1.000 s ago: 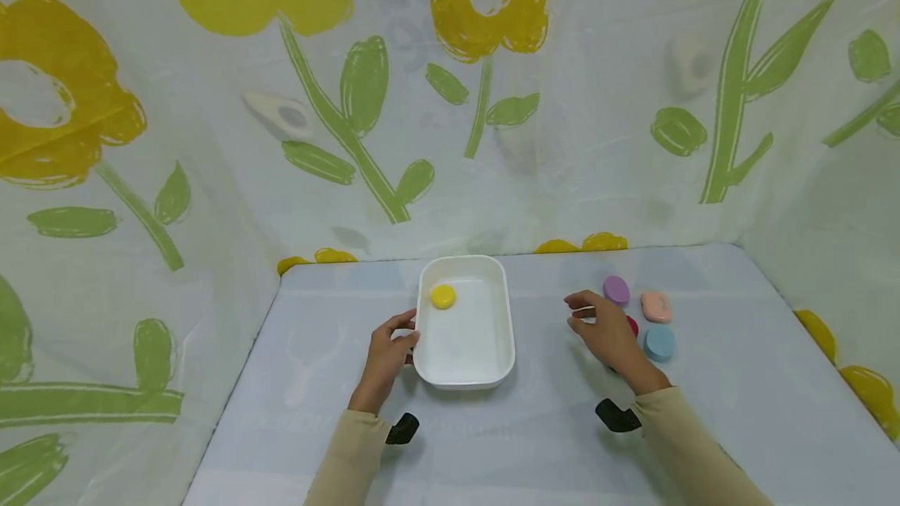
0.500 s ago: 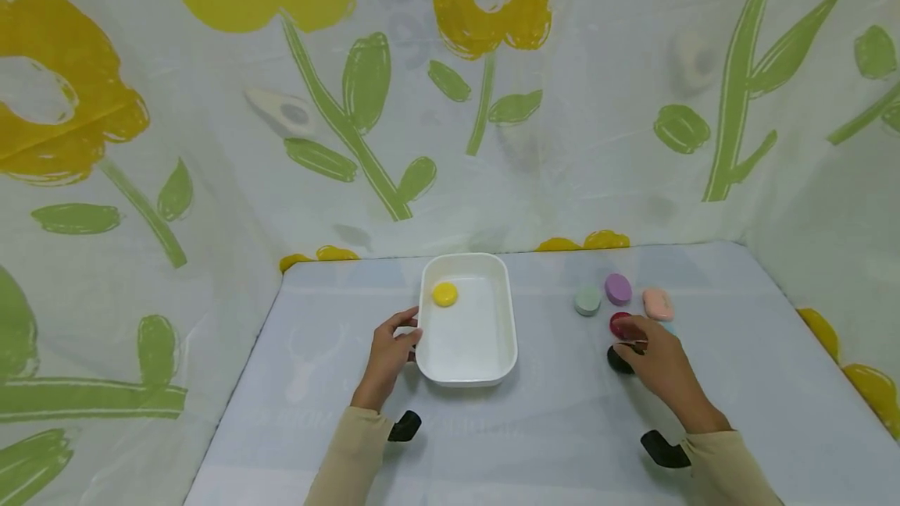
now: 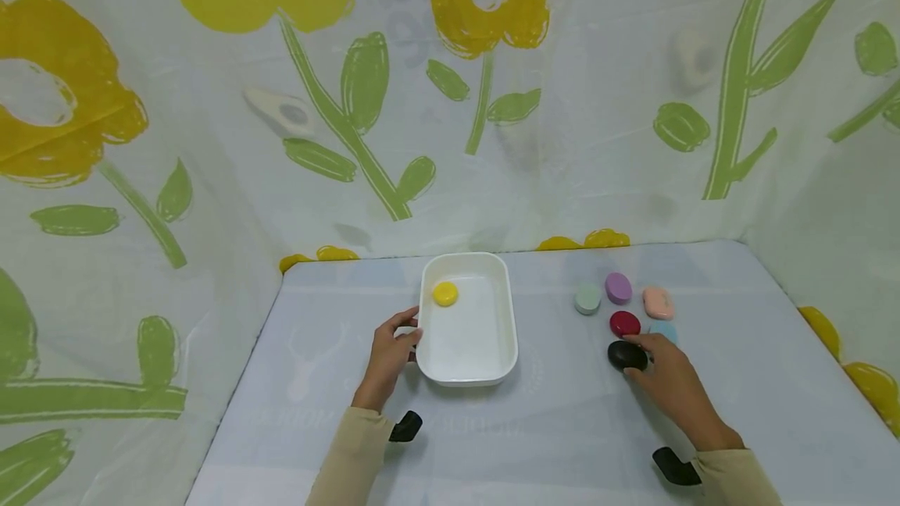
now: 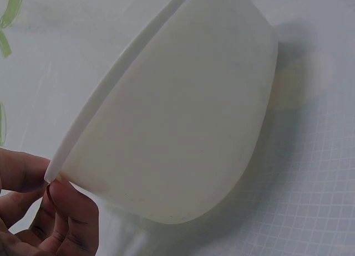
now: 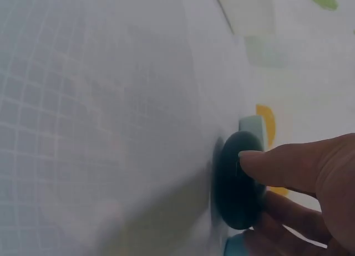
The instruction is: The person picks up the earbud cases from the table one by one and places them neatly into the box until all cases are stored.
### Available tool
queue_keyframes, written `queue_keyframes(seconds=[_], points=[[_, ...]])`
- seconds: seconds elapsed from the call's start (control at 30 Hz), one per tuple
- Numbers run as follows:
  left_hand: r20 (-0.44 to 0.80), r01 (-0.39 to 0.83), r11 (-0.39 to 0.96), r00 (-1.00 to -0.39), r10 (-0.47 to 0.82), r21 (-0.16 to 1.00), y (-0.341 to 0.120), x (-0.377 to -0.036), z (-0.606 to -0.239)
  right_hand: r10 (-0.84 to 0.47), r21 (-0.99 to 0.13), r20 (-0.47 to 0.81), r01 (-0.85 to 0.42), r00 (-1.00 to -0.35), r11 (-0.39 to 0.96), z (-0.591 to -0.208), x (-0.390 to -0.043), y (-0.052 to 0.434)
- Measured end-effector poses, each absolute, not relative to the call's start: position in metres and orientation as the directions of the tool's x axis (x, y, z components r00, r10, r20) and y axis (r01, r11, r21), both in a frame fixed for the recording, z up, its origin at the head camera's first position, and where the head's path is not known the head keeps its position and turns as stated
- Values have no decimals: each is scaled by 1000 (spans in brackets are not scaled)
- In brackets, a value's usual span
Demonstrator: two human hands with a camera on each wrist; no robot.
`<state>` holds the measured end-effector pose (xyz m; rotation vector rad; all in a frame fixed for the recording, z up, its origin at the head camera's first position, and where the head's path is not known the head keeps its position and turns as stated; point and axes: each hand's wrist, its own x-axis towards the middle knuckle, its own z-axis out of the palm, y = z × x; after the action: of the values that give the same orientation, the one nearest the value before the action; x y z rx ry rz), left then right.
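Note:
A white rectangular basin [image 3: 467,373] stands on the table with a yellow round soap [image 3: 445,293] inside, near its far left corner. My left hand [image 3: 387,350] pinches the basin's left rim between thumb and fingers; the left wrist view shows the basin's side wall [image 4: 172,112] from close up. On the right, my right hand [image 3: 671,377] holds a black oval soap [image 3: 626,354], thumb on the near side and fingers on the far side. Seen from the right wrist, the thumb presses the black soap's face [image 5: 236,195], low at the table surface.
Just beyond the black soap lies a red round soap [image 3: 625,324], with a light blue one [image 3: 663,329] partly behind the right hand. Pale green [image 3: 587,300], purple [image 3: 618,288] and pink soaps [image 3: 658,303] lie farther back. A flower-printed curtain [image 3: 598,123] rises behind the table.
My right hand has moved right and nearer to me, from over the pale green soap to the black one, uncovering the green and red soaps. The left hand keeps its place at the basin.

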<state>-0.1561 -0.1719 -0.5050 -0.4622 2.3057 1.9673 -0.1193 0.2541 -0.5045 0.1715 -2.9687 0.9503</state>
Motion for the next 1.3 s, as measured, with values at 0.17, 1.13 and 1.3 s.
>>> queue_keyframes(seconds=[0.17,1.13,1.3], points=[[-242,-267,133,-954,-175,955,-171,-155,-504,-110,-552,66,-128,-992,824,-512,-122,256],[-234,-255,120,-958,-166,960,-172,-155,-507,-145,-648,163,-217,-976,730,-490,-134,216],[-235,-258,126,-957,-172,958,-171,-156,-506,-172,-675,191,-257,-966,692,-477,-147,198]])
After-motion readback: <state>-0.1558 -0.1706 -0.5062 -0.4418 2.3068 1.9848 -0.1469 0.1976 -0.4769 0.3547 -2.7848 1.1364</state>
